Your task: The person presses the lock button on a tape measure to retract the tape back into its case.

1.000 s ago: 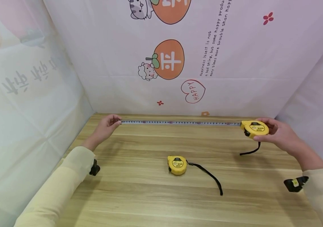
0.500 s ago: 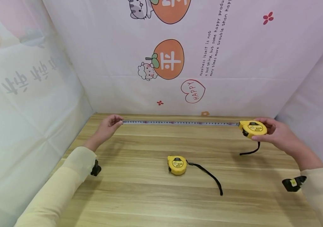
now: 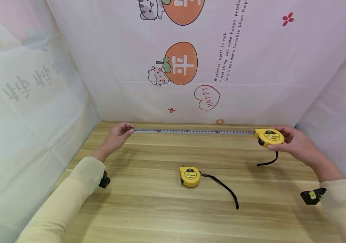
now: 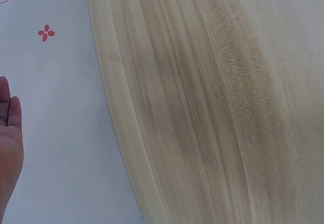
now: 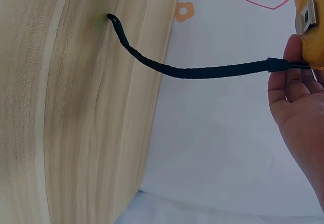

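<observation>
In the head view a yellow tape measure is gripped by my right hand, thumb in front and fingers behind its case. Its white blade stretches leftward, straight and level, to my left hand, which pinches the free end between thumb and fingertips. From the held case hangs a black wrist strap, seen most fully in the right wrist view. That view also shows part of the case with a metal clip. Only the edge of my left hand enters the left wrist view; the pinched end is out of frame there.
A second yellow tape measure, blade not drawn out, lies on the wooden table with its black strap trailing right. Printed white cloth rises behind the table and on both sides.
My hands have drawn slightly closer together, the left moving right and the right moving left. The exposed blade is a little shorter. The second tape measure has stayed put.
</observation>
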Demonstrator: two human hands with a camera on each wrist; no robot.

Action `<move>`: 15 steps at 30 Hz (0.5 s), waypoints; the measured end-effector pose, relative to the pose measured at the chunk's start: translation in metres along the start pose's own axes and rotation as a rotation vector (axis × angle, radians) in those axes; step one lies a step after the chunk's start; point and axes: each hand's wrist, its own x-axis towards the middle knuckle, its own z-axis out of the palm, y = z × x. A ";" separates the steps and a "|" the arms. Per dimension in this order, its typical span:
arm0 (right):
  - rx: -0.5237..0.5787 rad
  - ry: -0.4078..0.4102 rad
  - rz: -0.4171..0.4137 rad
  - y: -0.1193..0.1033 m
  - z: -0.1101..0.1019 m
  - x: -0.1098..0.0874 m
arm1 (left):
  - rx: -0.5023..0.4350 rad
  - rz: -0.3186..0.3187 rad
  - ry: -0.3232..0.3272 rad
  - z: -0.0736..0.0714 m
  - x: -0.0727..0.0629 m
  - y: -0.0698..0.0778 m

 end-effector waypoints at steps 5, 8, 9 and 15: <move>0.005 0.010 -0.011 -0.001 0.003 0.002 | 0.017 0.011 -0.013 0.002 -0.006 0.023; 0.012 0.006 -0.016 -0.002 0.004 0.003 | 0.015 -0.001 -0.016 0.003 -0.007 0.027; 0.014 0.004 -0.015 -0.002 0.005 0.003 | 0.013 -0.004 -0.018 0.004 -0.007 0.028; 0.017 -0.001 -0.010 -0.004 0.005 0.004 | 0.009 -0.006 -0.028 0.005 -0.005 0.029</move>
